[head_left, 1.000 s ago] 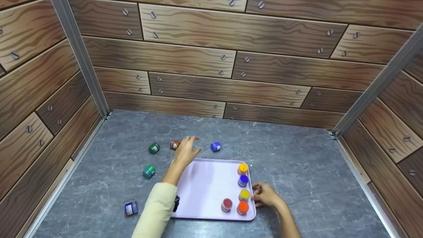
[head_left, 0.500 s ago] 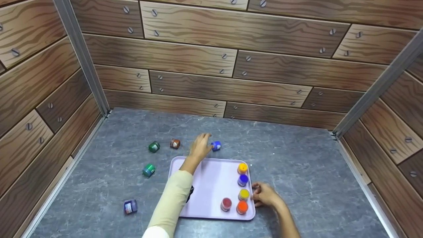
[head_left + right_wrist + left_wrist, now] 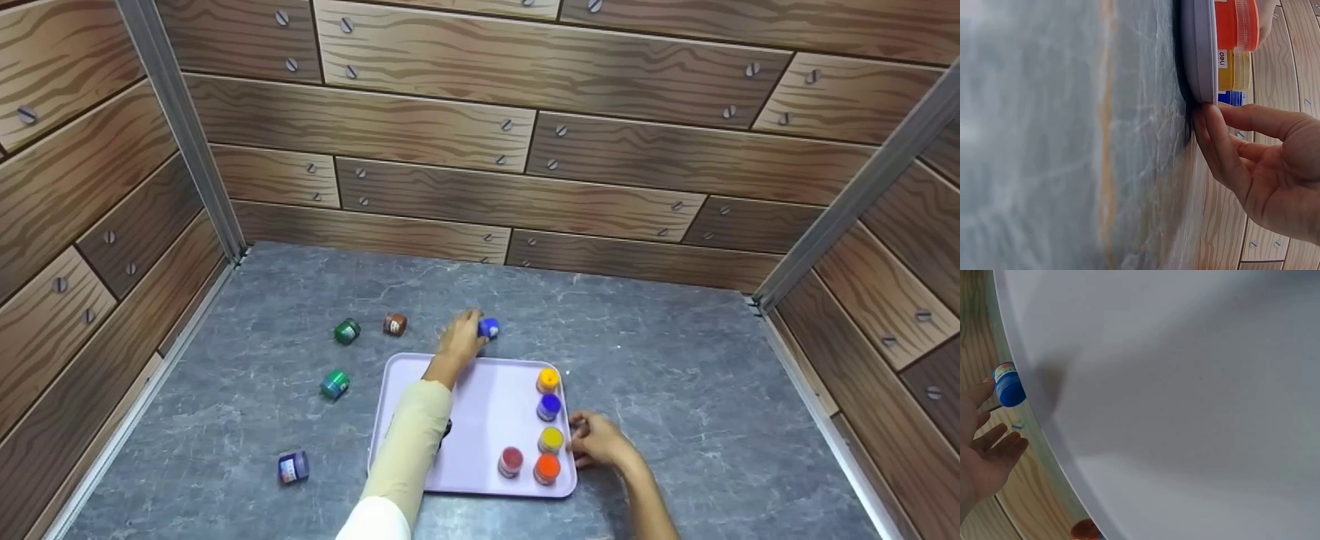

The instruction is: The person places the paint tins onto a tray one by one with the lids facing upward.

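My left hand reaches over the tray's far edge to a small blue paint jar lying on its side. In the left wrist view the thumb is at the blue jar, while the other fingers of the left hand are spread apart from it. At the right, my right hand pinches the rim of the pale lilac tray. The right wrist view shows the right hand with fingertips on both sides of the tray rim.
Upright on the tray's right side stand paint jars: amber, violet-blue, yellow, orange-red, dark red. Left of the tray lie brown, dark green, green and purple jars. Wood-patterned walls enclose the table.
My left hand has moved right, from beside the brown jar to the blue jar behind the tray. The right hand stays at the tray's right rim.
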Motion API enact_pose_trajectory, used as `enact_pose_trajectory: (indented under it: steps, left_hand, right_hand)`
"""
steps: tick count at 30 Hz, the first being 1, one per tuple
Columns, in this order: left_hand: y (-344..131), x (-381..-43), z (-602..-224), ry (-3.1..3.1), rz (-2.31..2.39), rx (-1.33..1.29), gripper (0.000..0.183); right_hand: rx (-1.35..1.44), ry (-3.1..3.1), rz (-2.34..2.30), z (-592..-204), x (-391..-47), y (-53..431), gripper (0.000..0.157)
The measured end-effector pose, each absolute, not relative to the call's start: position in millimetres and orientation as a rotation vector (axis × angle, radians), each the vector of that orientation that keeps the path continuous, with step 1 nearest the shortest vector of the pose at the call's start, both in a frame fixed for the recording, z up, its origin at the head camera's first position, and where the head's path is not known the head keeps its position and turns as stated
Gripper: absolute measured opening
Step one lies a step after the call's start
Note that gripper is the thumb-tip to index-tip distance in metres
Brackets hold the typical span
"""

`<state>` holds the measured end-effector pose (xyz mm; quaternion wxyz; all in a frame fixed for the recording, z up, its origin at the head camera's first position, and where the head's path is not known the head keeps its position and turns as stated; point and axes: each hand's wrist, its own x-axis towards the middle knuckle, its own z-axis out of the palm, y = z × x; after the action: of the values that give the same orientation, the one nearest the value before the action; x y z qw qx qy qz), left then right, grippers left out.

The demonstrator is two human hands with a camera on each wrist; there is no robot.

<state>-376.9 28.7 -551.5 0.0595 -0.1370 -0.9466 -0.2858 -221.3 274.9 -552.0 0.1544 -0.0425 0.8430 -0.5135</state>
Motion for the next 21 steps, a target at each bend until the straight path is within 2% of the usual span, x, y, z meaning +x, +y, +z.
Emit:
enact_pose_trajectory:
  steps: [13, 21]
  left_hand:
    - [38, -383, -553, -2.917, -0.635, -0.621, 0.041]
    - [41, -390, -567, -2.891, -0.631, -0.555, 0.038]
  right_hand:
    - [-0.108, 2.429, -1.467, -551, -222, 274, 0.035]
    - [-0.093, 2.393, -1.487, -552, -220, 273, 0.036]
